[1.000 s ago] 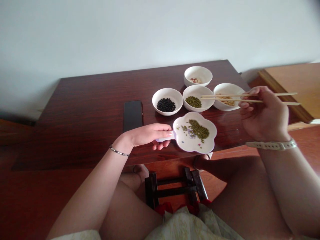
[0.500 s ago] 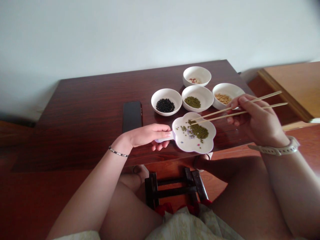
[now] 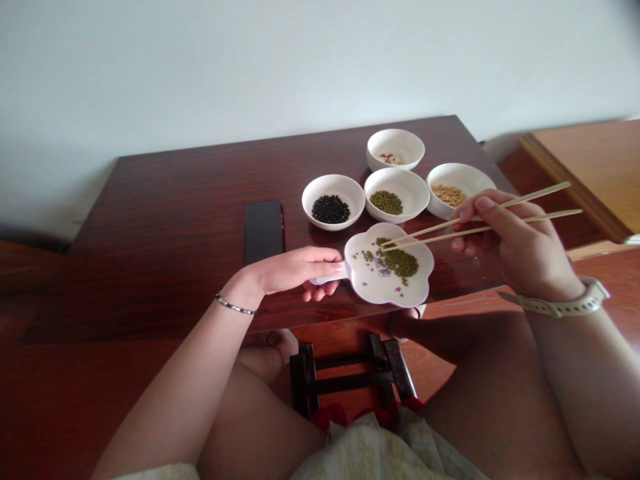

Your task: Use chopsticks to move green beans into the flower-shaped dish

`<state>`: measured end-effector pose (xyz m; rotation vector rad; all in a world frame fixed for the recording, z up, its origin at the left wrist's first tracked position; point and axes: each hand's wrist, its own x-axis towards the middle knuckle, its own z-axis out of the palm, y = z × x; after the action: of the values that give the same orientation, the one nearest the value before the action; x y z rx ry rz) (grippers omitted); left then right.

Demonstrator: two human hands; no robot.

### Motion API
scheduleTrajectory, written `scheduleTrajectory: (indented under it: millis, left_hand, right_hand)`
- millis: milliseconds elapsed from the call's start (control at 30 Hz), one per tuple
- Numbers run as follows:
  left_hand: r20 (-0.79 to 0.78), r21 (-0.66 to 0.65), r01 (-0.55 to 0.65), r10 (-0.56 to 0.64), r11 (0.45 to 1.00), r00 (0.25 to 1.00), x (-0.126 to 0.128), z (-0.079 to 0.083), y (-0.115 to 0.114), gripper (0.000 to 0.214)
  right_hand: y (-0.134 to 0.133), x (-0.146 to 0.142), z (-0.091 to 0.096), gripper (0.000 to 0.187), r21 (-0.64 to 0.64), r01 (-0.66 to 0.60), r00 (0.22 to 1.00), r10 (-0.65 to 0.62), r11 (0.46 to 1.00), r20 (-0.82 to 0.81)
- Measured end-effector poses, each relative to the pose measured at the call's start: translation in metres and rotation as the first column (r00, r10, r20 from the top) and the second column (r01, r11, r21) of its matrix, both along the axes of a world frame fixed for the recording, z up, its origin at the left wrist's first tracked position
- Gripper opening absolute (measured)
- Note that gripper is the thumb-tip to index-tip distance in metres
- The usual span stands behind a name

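My left hand (image 3: 310, 270) is closed on the handle of a white flower-shaped dish (image 3: 367, 287) with a purple rim. Green mung beans (image 3: 400, 262) lie piled and scattered in the dish. Held in my right hand (image 3: 515, 237) is a pair of wooden chopsticks (image 3: 445, 230); their tips are close together among the beans at the dish's upper middle. Whether a bean sits between the tips is too small to tell. Just behind the dish is a white bowl (image 3: 417, 193) holding more mung beans.
Beside it stand a bowl of black beans (image 3: 331, 209), a bowl of yellowish beans (image 3: 449, 195) partly behind my right hand, and a bowl with reddish and pale pieces (image 3: 391, 159). A phone (image 3: 263, 230) lies left on the dark table (image 3: 175, 220). A stool (image 3: 350, 380) is below.
The chopstick tips have drawn closer together over the beans. My right hand has shifted very slightly right. The dish and my left hand stay nearly the same.
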<state>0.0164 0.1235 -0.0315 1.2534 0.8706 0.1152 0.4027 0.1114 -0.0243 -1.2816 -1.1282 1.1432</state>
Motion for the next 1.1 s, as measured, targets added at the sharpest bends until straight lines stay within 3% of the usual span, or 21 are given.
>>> scheduleTrajectory:
  millis: [767, 1100]
  left_hand:
    - [-0.016, 0.015, -0.001, 0.001, 1.0, 1.0, 0.002, 0.002, -0.001, 0.045]
    - [-0.006, 0.011, 0.009, -0.009, 1.0, 1.0, 0.001, 0.002, 0.0, 0.044]
  right_hand:
    - [0.001, -0.003, -0.001, 0.045, 0.025, -0.028, 1.0, 0.028, 0.999, -0.014]
    - [0.013, 0.003, -0.005, 0.029, 0.108, 0.142, 0.974, -0.12, 0.984, -0.195]
